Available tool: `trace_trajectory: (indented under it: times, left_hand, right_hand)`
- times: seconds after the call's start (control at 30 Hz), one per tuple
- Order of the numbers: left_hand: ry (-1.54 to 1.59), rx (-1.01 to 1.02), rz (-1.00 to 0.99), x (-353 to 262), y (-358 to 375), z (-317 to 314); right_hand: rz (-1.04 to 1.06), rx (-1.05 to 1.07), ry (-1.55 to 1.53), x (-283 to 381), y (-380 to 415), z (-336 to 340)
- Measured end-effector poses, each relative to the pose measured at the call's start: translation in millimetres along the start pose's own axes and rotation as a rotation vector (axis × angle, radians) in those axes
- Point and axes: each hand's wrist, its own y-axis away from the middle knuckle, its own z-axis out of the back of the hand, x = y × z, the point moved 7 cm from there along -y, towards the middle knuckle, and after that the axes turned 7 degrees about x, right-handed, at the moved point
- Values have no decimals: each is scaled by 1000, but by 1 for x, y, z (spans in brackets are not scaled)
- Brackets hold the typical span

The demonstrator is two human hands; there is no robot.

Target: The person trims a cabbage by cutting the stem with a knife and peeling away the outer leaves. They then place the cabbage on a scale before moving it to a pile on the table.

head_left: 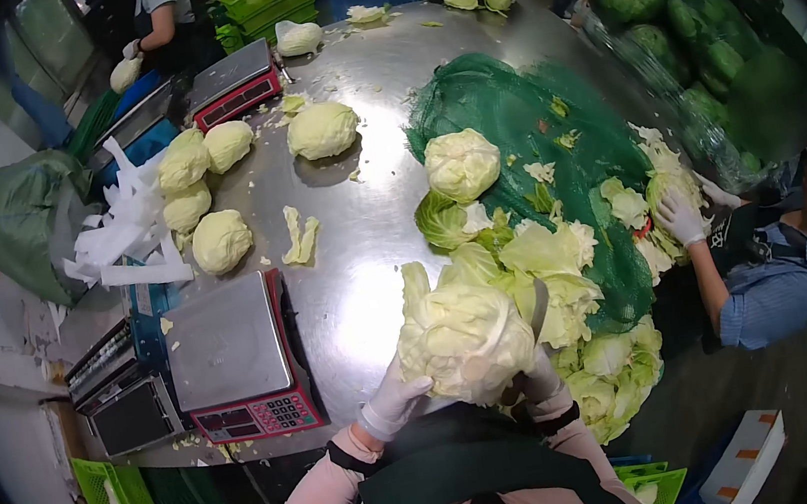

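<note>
A large pale cabbage (464, 335) with a loose leaf sticking up is held close to my body above the table's near edge. My left hand (394, 401), in a white glove, grips it from the left with the thumb against its side. On the other side, my gloved right hand (540, 378) is closed around a knife, its fingers mostly hidden. The knife's curved blade (541, 310) points up along the cabbage's right side. Cut-off outer leaves (552, 274) lie just beyond this hand, beside another cabbage (462, 165) on a green net (529, 126).
Several trimmed cabbages (222, 242) sit on the metal table (340, 229) at left. A red-framed scale (228, 339) stands near left, another scale (233, 79) farther back. Bagged cabbages (689, 35) fill the far right. A co-worker's gloved hand (681, 216) handles leaves at right; more people work behind.
</note>
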Motion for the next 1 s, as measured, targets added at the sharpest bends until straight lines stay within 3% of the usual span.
trace_trajectory:
  times: [0.13,0.23,0.3,0.47,0.6,0.63,0.73,0.77,0.9,0.97,1.0]
  left_hand:
    - [335,-33,83,18,12,52]
    - [355,-35,23,24,14,71]
    - [316,-20,41,24,9,81]
    - [355,71,61,24,-2,101]
    - [233,10,-24,-13,-9,84]
    - [147,-34,-7,-27,-12,79]
    - [-116,-111,-16,-60,-37,83]
    - [-292,-148,-34,-73,-47,85]
    - [-484,-282,-62,-129,-81,96]
    - [-963,-456,-259,-153,-98,152]
    - [-1235,-585,-300,-175,-98,148]
  right_hand:
    - [29,2,90,20,-19,-27]
    - [26,-1,225,36,-24,-57]
    - [-85,113,445,36,-26,-75]
    - [27,130,571,40,-34,-95]
    - [-35,5,553,36,-41,-81]
    - [-33,5,556,33,-44,-76]
    - [-51,-294,467,26,-44,-36]
    - [-49,-280,478,25,-41,-31]
    - [-102,-360,401,17,-23,-6]
    - [-127,-376,436,15,-14,2]
    - [-126,-360,446,15,-13,2]
